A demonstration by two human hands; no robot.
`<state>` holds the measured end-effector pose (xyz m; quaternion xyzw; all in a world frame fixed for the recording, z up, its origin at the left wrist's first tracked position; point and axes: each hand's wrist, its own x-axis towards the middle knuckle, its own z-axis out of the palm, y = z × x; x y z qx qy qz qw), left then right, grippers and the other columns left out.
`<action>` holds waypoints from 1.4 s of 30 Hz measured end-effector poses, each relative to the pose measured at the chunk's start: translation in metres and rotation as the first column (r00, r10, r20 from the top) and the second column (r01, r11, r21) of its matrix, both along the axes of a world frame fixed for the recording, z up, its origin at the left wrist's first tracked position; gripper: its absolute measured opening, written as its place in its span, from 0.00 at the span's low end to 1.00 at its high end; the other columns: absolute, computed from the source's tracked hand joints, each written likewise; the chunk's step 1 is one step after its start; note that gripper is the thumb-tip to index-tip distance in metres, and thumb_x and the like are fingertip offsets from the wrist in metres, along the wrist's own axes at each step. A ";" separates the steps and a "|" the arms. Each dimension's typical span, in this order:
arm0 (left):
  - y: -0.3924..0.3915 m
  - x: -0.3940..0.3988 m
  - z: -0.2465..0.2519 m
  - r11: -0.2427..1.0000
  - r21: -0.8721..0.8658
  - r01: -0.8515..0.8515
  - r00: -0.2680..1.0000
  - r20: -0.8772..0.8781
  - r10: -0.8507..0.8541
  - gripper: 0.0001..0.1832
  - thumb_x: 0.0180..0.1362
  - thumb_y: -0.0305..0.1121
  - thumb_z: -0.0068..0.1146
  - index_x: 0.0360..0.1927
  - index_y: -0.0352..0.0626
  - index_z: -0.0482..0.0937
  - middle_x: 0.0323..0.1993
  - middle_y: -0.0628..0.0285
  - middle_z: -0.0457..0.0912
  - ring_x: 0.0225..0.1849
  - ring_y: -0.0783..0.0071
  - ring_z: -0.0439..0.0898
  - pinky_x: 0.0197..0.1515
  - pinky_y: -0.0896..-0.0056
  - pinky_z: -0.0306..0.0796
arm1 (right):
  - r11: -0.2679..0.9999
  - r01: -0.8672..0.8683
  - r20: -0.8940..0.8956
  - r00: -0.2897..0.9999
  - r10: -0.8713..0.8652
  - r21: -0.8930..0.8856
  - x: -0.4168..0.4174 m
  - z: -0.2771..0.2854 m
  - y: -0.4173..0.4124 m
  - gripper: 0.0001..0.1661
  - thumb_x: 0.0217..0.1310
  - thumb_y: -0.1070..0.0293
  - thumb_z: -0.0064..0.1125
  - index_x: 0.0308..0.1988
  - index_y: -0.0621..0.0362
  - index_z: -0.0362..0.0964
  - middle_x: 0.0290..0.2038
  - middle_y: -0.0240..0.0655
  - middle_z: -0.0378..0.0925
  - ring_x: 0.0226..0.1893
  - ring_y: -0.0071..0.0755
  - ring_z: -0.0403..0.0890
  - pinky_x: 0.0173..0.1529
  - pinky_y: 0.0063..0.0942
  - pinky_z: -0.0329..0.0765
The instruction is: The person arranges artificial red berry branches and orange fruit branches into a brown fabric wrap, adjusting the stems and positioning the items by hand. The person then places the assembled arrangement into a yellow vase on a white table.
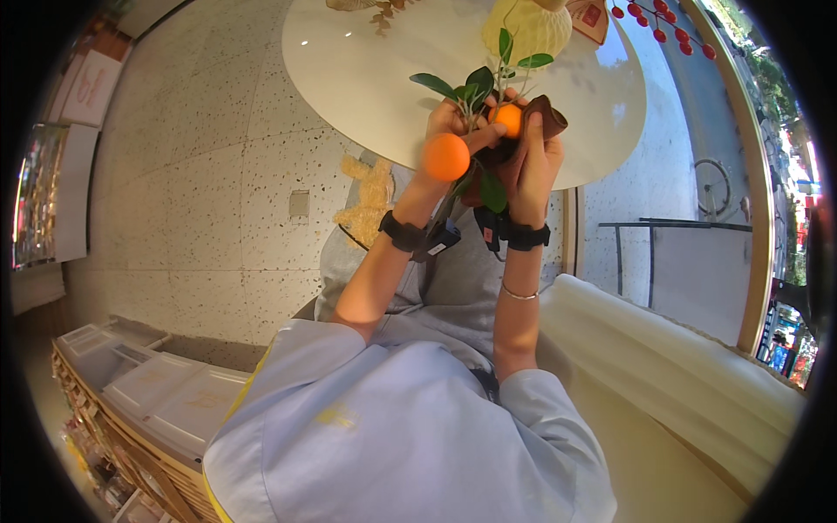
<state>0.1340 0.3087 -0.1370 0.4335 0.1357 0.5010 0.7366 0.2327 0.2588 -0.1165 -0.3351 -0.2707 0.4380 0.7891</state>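
Just over the near edge of the round white table [366, 98], both hands are at an artificial branch with green leaves [492, 191] and small orange fruits. My left hand [451, 127] grips the stems, its thumb near one orange fruit [505, 120]. A second orange fruit [446, 157] hangs over the left wrist. My right hand [541, 153] is closed on a dark brown, soft-looking piece [549, 116], perhaps cloth or paper, beside the first fruit. Its lower part is partly hidden by the hands and leaves. Both wrists wear black straps with small devices.
A pale yellow ribbed vase or lamp [526, 29] stands at the table's far side, beside a printed card [588, 19]. Red berries [681, 34] on a stem reach in at upper right. White boxes [153, 381] sit on a shelf at lower left; a white cushion [641, 327] lies at right.
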 end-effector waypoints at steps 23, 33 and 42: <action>-0.002 -0.006 0.011 0.986 -0.151 0.076 0.991 0.120 -0.058 0.18 0.54 0.22 0.55 0.49 0.37 0.68 0.43 0.57 0.76 0.31 0.77 0.72 0.39 0.76 0.70 | 0.996 -0.030 -0.122 0.992 0.039 0.081 -0.001 0.008 -0.007 0.16 0.58 0.71 0.43 0.44 0.70 0.63 0.43 0.49 0.72 0.31 0.38 0.76 0.40 0.32 0.76; -0.001 0.000 0.002 0.999 0.051 0.015 1.000 -0.027 -0.013 0.20 0.50 0.19 0.61 0.48 0.35 0.71 0.26 0.67 0.74 0.26 0.80 0.72 0.34 0.80 0.69 | 0.985 -0.035 -0.007 0.999 0.037 0.166 0.003 -0.002 -0.004 0.17 0.52 0.72 0.44 0.42 0.69 0.60 0.41 0.46 0.69 0.39 0.39 0.74 0.44 0.31 0.74; -0.002 0.001 0.001 1.000 0.006 0.011 1.000 -0.002 -0.011 0.19 0.50 0.18 0.61 0.46 0.35 0.71 0.23 0.68 0.73 0.26 0.81 0.73 0.35 0.80 0.70 | 0.977 0.043 0.091 0.994 -0.063 0.207 0.007 -0.014 -0.001 0.08 0.50 0.80 0.41 0.35 0.64 0.58 0.43 0.48 0.69 0.44 0.39 0.72 0.53 0.37 0.71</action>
